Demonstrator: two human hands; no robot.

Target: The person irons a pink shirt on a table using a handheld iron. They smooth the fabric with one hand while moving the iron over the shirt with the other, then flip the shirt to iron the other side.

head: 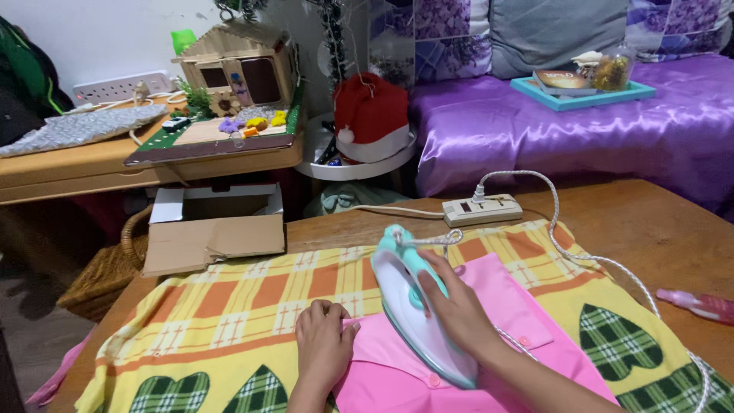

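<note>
You are standing at a brown wooden table (657,229), and most of its top is covered by a yellow and orange checked cloth with green plaid hearts (252,306) that runs from the left edge across to near the right edge. On that cloth, toward the near edge and a little right of the middle, lies the pink buttoned garment (505,306), spread flat with its button strip running down toward you.

The white and turquoise electric iron (417,306) sits on the garment's left part, its pointed end toward the far edge. Your right hand (459,306) is wrapped around the iron's handle, fingers closed over it from the right. The iron's white braided cord (562,222) loops out over the cloth and up to a white power strip (482,210) at the far edge of the table.

Your left hand (325,340) rests just left of the iron, fingers curled down, pinching the pink garment's left edge against the cloth. The two hands lie near each other but apart, with the iron's body between them.

A pink plastic spray bottle (699,304) lies on bare wood by the right edge, well apart from both hands.
</note>
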